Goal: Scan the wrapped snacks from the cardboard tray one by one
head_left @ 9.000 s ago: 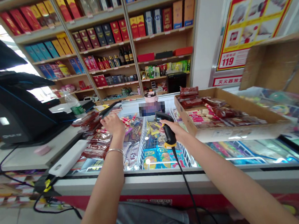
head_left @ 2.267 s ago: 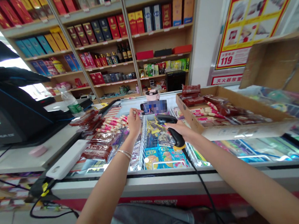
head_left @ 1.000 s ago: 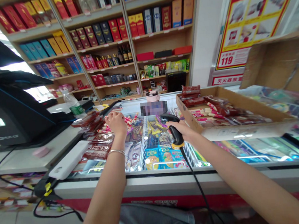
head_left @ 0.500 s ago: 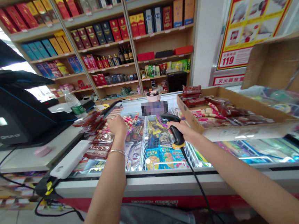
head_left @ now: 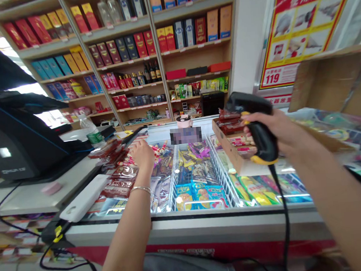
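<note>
While the right hand [head_left: 286, 132] holds a black barcode scanner [head_left: 258, 133] raised in front of an open cardboard box [head_left: 233, 156], its fingers are wrapped tight around the grip. The scanner's head points left and its cable [head_left: 286, 215] hangs down past the front edge of the chest freezer [head_left: 194, 225]. The left hand [head_left: 142, 152], a silver bracelet [head_left: 140, 189] on its wrist, reaches across the freezer's glass lid and rests on a heap of red-and-white sausage sticks [head_left: 156, 147]. Its fingers curl down over them, and seen from behind it cannot be told whether they grip one. Dark red snack packets [head_left: 120, 174] lie just beside that hand, toward the counter where a black checkout terminal [head_left: 13, 137] stands. A white slab-shaped device [head_left: 85, 198] lies at the freezer's near left corner. Shelves of boxed goods [head_left: 128, 43] fill the back wall.
</note>
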The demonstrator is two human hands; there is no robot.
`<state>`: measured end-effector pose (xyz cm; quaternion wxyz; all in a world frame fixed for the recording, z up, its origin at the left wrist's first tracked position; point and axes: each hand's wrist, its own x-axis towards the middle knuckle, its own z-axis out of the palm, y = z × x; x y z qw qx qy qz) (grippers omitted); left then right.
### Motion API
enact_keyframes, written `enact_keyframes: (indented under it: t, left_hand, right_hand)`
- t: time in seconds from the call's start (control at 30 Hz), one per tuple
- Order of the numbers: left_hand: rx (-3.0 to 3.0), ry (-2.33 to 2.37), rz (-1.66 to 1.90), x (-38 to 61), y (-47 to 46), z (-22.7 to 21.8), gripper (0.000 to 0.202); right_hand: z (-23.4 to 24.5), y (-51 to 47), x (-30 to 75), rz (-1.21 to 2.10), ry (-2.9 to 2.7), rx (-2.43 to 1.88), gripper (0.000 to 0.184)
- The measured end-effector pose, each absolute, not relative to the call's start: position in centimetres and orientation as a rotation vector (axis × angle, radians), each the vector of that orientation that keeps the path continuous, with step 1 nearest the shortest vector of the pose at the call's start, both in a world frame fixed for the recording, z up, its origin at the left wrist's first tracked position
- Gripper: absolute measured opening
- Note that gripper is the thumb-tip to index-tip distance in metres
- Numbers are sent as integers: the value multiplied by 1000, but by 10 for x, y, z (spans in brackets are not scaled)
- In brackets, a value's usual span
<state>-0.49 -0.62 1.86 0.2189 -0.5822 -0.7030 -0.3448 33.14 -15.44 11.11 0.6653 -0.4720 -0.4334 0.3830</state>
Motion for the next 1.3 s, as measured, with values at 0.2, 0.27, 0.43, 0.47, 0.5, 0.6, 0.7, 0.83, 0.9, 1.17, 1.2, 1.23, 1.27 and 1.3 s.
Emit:
enact_keyframes:
  t: [0.2, 0.27, 0.43, 0.47, 0.5, 0.6, 0.7, 0.83, 0.9, 1.17, 1.2, 1.23, 1.27, 1.3]
  left_hand:
    - [-1734, -1774, -1148, 15, -9, 24, 33]
    - [-1901, -1614, -1255, 37, -9, 29, 29]
    - [-2610, -1153, -1278, 148, -23, 53, 20]
    - [-2751, -1097, -1188, 175, -28, 57, 19]
    - [-2865, -1057, -1045, 202, -33, 60, 20]
    - [-2877, -1143, -486, 267, -49, 60, 32]
    - [-2796, -1264, -1, 300, -58, 52, 41]
    - [-2769, -1239, 230, 305, -58, 44, 46]
    - [-2774, -1228, 230, 302, -55, 42, 48]
    - [-2797, -1363, -333, 288, -65, 45, 42]
    - [-2788, -1432, -497, 284, -68, 48, 44]
    - [-2769, -1497, -660, 278, -70, 51, 45]
    - [-2740, -1548, -825, 269, -70, 54, 45]
    - [-2703, -1589, -981, 259, -69, 57, 44]
  right_hand:
    - [110, -173, 460, 537, -719, -1374, 7]
    - [100, -181, 498, 522, -632, -1471, 9]
    - [78, -195, 551, 727, -491, -1368, 14]
    - [75, -195, 554, 763, -486, -1340, 14]
    - [72, -194, 554, 784, -493, -1332, 12]
    - [66, -193, 548, 796, -545, -1331, 8]
    - [63, -192, 543, 789, -555, -1305, 8]
    - [60, -191, 545, 774, -566, -1321, 9]
    - [59, -191, 546, 761, -579, -1329, 10]
    - [72, -195, 524, 712, -473, -1352, 8]
    - [75, -195, 520, 705, -462, -1364, 9]
    - [79, -194, 516, 696, -456, -1371, 10]
    - [82, -193, 512, 688, -457, -1371, 10]
    - [86, -192, 508, 688, -470, -1361, 10]
